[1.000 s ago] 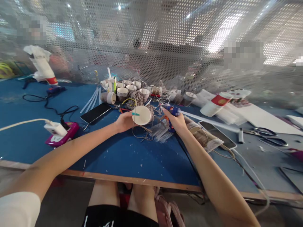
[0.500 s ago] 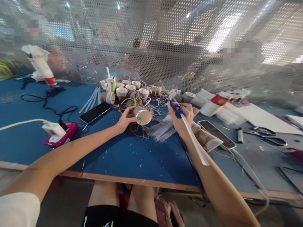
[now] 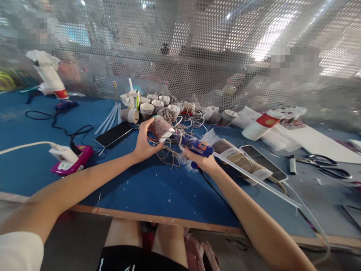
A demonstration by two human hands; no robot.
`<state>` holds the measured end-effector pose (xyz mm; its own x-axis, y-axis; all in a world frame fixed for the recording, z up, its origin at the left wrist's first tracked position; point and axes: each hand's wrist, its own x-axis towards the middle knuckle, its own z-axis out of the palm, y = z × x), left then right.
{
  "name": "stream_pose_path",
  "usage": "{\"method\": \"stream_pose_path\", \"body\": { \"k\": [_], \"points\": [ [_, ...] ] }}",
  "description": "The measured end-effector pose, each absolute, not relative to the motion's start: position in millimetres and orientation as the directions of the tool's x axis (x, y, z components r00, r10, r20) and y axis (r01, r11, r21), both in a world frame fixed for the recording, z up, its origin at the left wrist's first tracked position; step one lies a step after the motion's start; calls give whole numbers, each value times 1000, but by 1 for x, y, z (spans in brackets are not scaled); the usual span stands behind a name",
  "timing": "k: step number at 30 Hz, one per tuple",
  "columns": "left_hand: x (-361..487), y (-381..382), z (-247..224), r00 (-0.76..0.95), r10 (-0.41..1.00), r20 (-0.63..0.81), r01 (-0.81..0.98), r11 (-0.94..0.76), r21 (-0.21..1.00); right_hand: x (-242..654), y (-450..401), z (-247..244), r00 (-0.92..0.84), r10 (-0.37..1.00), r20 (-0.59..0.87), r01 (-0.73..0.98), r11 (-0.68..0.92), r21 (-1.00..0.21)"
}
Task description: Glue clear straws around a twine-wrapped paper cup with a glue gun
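My left hand (image 3: pixel 146 142) grips a small paper cup (image 3: pixel 161 128) wound with brown-grey cord, tilted on its side with its white rim toward the lower right. In my right hand (image 3: pixel 201 157) is a blue glue gun (image 3: pixel 196 145), its nozzle pointing left close to the cup; whether it touches I cannot tell. A long clear glue stick (image 3: pixel 254 178) juts from the gun's back end. Loose cord (image 3: pixel 168 152) hangs and lies below the cup. Clear glue sticks (image 3: pixel 211 136) lie partly hidden behind my right hand.
Several cord-wrapped cups (image 3: pixel 147 110) stand at the back. A black phone (image 3: pixel 114 134) and a purple power socket (image 3: pixel 76 162) lie left. Toward the right are a cord bundle (image 3: pixel 239 156), another phone (image 3: pixel 265 162), scissors (image 3: pixel 324 161) and a large paper cup (image 3: pixel 262 125). Perforated metal (image 3: pixel 180 49) rises behind.
The cup in my left hand has turned, so its wrapped side shows instead of its round white end. My right hand has brought the glue gun left and turned its nozzle toward the cup.
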<state>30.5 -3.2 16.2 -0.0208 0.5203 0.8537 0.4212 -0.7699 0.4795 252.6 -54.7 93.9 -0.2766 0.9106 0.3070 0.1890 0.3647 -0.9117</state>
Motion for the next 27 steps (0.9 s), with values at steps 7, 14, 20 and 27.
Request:
{"method": "stream_pose_path", "body": {
  "k": [7,14,20,27],
  "points": [
    [31,-5,19,-29,461,887,487,-768,415,253,-55,88,-312,916,253,215,327,-920],
    [31,-4,18,-37,481,876,469,-766,440,250,-59,92,-300,922,245,273,329,-904],
    [31,-2,14,-40,483,875,427,-783,452,250,-57,94,-196,943,268,256,314,-915],
    [31,-3,14,-33,494,869,401,-790,464,254,-51,93,-153,964,219,211,248,-945]
  ]
}}
